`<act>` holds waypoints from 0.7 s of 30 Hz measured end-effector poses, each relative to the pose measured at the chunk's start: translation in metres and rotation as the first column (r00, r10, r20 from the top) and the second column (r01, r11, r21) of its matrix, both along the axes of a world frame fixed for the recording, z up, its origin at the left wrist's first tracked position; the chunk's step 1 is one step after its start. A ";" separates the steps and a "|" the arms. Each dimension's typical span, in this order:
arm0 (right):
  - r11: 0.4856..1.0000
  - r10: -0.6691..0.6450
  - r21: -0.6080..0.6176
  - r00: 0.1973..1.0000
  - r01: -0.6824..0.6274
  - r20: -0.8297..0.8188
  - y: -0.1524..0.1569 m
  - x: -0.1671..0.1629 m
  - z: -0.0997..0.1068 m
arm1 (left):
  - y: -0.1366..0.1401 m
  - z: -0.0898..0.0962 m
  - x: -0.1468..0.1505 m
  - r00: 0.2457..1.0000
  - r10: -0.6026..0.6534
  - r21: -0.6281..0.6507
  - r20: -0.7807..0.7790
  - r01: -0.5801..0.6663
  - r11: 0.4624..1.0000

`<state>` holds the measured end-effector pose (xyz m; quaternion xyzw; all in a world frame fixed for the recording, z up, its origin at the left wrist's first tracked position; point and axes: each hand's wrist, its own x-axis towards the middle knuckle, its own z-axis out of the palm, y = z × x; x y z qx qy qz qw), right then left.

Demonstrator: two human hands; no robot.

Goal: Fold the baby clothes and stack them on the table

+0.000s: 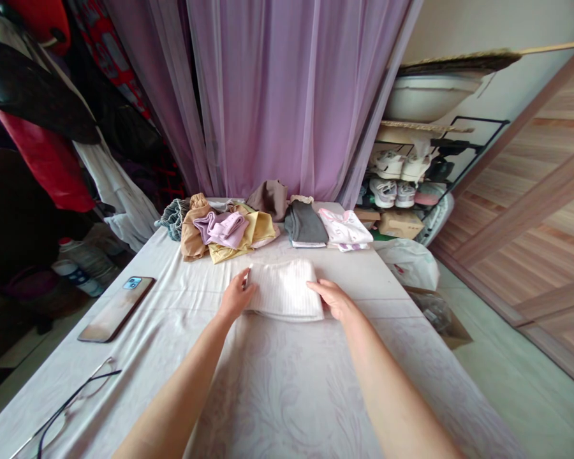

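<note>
A white ribbed garment point(282, 290), folded into a flat rectangle, lies on the cloth-covered table point(287, 382) in front of me. My left hand point(238, 294) grips its left edge, thumb toward the front and fingers at the far corner. On the opposite side my right hand point(330, 296) pinches the right edge, thumb on top and fingers underneath, partly hidden. Behind it sit a folded dark grey garment point(305, 223) and a folded white and pink garment point(345, 226). To their left is a loose heap with a lilac garment point(221, 228), a yellow garment point(258, 228) and a brown garment point(194, 233).
A phone point(117, 309) and a pair of glasses point(71, 401) lie on the table's left side. A purple curtain point(287, 95) hangs behind the table. Right of it stand a shoe rack with white sneakers point(387, 164) and a plastic bag point(409, 261). Clothes hang at left.
</note>
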<state>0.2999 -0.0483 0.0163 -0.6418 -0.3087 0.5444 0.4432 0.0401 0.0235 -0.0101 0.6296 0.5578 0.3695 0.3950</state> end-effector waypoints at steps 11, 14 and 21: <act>0.990 -0.083 0.114 0.996 0.078 0.035 -0.001 -0.016 0.039 | 0.003 0.000 -0.028 0.780 0.146 -0.165 0.609 -0.055 0.985; 0.982 -0.053 0.185 0.994 0.035 0.095 -0.001 -0.016 0.072 | 0.007 -0.001 -0.035 0.724 0.167 -0.182 0.669 -0.058 0.982; 0.970 0.028 0.226 0.971 -0.083 0.237 0.003 -0.002 0.127 | 0.009 -0.005 -0.041 0.681 0.088 -0.169 0.727 0.054 0.984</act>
